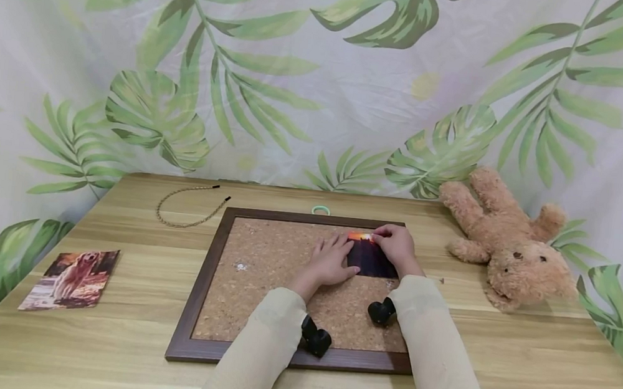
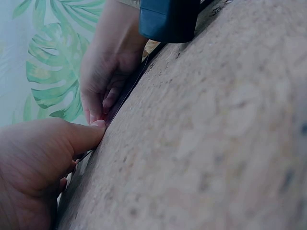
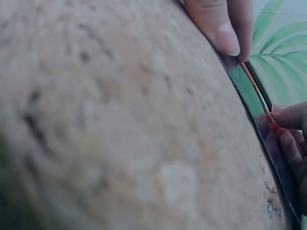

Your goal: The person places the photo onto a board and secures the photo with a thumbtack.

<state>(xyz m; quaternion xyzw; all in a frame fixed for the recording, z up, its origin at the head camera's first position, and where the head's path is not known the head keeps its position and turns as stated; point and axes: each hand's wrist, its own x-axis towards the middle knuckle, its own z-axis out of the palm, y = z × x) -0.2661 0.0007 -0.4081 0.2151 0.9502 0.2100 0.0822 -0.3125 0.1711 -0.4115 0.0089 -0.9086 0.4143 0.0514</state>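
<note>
A photo (image 1: 369,259) with a dark foreground and an orange sunset sky lies on the upper right of a framed cork board (image 1: 275,279). My left hand (image 1: 330,262) rests over the photo's left edge, fingers extended and thumb near its lower left corner. At the photo's top edge my right hand (image 1: 396,246) pinches a small gold-coloured pushpin (image 3: 270,117) between thumb and fingers. The pin's tip is hidden. In the left wrist view, the left thumb (image 2: 88,136) shows close to the right hand (image 2: 108,81).
A photo of a dog (image 1: 75,278) lies on the table at left. Behind the board are a braided cord (image 1: 173,224) and a green ring (image 1: 321,208). A teddy bear (image 1: 510,232) lies at right. A small pin-like piece (image 1: 441,281) sits right of the board.
</note>
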